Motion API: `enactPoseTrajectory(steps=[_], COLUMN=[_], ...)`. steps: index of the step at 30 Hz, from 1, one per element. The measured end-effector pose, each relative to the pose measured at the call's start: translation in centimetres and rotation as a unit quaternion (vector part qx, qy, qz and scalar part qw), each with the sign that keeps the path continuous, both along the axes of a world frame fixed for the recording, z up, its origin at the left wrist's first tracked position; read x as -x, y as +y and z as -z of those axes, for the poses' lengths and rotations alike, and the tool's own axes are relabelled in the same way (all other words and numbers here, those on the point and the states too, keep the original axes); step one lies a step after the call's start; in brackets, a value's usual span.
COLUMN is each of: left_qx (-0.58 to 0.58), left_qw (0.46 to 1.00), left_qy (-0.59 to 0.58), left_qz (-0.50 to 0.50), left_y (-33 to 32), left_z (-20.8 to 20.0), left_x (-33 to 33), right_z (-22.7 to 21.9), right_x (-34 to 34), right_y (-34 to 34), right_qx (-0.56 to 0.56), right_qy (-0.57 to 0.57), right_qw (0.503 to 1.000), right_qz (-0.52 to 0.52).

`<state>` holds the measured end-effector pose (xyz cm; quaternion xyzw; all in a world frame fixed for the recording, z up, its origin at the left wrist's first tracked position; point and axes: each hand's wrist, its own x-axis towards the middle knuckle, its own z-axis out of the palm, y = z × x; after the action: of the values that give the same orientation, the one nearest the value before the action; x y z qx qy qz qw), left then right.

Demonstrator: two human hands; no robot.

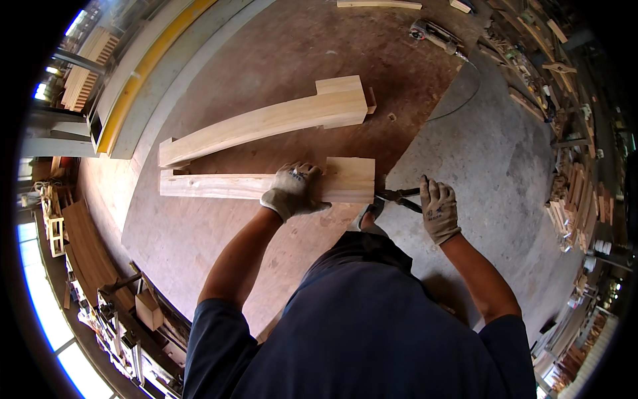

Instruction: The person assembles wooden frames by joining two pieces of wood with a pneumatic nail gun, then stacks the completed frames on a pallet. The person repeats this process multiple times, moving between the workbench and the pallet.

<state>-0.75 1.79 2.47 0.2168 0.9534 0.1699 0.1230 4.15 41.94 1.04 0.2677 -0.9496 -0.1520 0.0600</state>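
Lying across my front is a pale wooden piece [226, 185] with a thicker block at its right end. My left hand [296, 189], in a light work glove, grips it from above, just left of the block. Also gloved, my right hand [438, 207] holds the handles of dark pincers [399, 197], whose handles are spread apart. The pincers' jaws are at the right end of the wood; exactly what they bite on is too small to make out. Beyond lies a similar, curved wooden piece [266, 128], its left end close to the first one's.
A brown board-like surface [372, 60] lies under the wood, with grey floor [492, 173] to the right. A hand-held power tool [435, 38] with a thin hose rests at the far right. Wood offcuts [575, 199] are stacked along the right; a yellow-striped beam [136, 80] runs far left.
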Motion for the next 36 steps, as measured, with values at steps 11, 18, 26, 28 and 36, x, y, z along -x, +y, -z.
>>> enactPoseTrajectory(steps=[11, 18, 26, 28, 36], left_qx=[0.006, -0.009, 0.006, 0.012, 0.005], left_qw=[1.000, 1.000, 1.000, 1.000, 1.000], left_qy=[0.015, 0.022, 0.006, -0.002, 0.004], left_qz=[0.010, 0.010, 0.009, 0.004, 0.004], left_y=[0.1, 0.0, 0.3, 0.3, 0.4], left_z=[0.4, 0.4, -0.2, -0.2, -0.3], left_x=[0.2, 0.1, 0.3, 0.2, 0.1], right_z=[0.9, 1.3, 0.9, 0.8, 2.0], right_x=[-0.6, -1.6, -2.0, -1.9, -2.3], right_y=[0.4, 0.3, 0.3, 0.3, 0.6], right_qx=[0.061, 0.055, 0.030, 0.044, 0.046], right_qy=[-0.028, -0.032, -0.026, -0.024, -0.013], right_qw=[0.997, 0.996, 0.998, 0.998, 0.998], right_qz=[0.030, 0.059, 0.047, 0.046, 0.050])
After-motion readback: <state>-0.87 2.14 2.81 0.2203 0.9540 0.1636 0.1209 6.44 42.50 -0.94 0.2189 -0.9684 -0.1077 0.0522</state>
